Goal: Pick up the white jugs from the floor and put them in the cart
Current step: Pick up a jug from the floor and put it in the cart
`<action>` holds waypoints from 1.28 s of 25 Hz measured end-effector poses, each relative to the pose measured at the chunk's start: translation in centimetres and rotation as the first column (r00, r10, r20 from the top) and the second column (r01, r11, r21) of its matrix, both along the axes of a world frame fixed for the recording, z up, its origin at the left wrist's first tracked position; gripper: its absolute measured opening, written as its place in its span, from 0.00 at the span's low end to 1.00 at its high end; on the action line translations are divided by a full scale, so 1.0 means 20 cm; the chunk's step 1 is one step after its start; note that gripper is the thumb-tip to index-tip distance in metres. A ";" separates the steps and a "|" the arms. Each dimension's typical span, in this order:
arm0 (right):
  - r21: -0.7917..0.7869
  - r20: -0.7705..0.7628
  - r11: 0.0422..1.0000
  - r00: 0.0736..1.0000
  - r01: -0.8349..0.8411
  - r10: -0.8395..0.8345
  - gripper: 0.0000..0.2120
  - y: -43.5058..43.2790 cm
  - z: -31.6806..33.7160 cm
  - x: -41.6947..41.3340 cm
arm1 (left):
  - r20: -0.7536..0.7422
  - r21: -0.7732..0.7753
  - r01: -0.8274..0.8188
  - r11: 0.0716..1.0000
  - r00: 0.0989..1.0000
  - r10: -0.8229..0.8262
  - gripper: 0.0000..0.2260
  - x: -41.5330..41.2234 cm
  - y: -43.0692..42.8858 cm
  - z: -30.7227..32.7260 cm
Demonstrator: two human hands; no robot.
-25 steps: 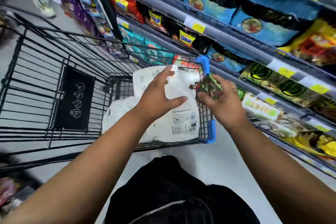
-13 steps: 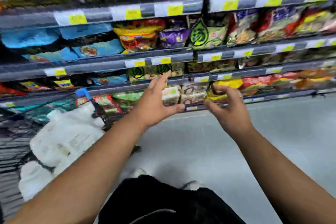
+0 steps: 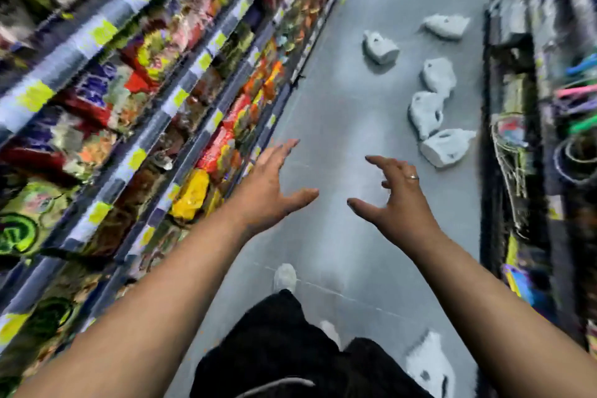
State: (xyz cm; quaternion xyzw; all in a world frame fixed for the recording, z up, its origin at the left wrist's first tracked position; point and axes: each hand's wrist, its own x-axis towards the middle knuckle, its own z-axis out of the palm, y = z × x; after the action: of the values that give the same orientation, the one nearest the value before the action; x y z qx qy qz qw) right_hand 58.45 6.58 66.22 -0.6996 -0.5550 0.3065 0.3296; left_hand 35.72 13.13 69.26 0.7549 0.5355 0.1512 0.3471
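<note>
Several white jugs lie scattered on the grey aisle floor ahead on the right: one nearest (image 3: 445, 148), one behind it (image 3: 424, 114), another (image 3: 438, 76), and two farther off (image 3: 379, 48) (image 3: 446, 26). One more white jug (image 3: 428, 365) lies close by my right leg at the bottom. My left hand (image 3: 269, 189) and my right hand (image 3: 392, 200) are stretched out in front, fingers spread, holding nothing, well short of the jugs. The cart is out of view.
Shelves of colourful snack packets (image 3: 145, 100) with yellow price tags run along the left. A dark rack of goods (image 3: 536, 145) lines the right side. The grey floor (image 3: 329, 100) runs between them. My black trousers and white shoe (image 3: 285, 276) show below.
The view has swung right, from the cart with a jug in it, past the shelves, to the aisle floor. Both hands left the jug in the cart and are now empty.
</note>
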 end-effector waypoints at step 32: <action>-0.324 -0.031 -0.135 -0.153 0.936 -0.988 0.34 -1.87 -1.28 0.68 | -0.041 -0.431 0.884 0.182 0.182 -0.982 0.36 2.22 -1.08 -1.31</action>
State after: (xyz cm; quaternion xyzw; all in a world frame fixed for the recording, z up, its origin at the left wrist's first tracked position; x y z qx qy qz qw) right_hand 72.08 -30.82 40.55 -0.8551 0.2390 0.0982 0.4494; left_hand 80.14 -8.48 43.00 0.8692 0.0130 -0.3039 0.3897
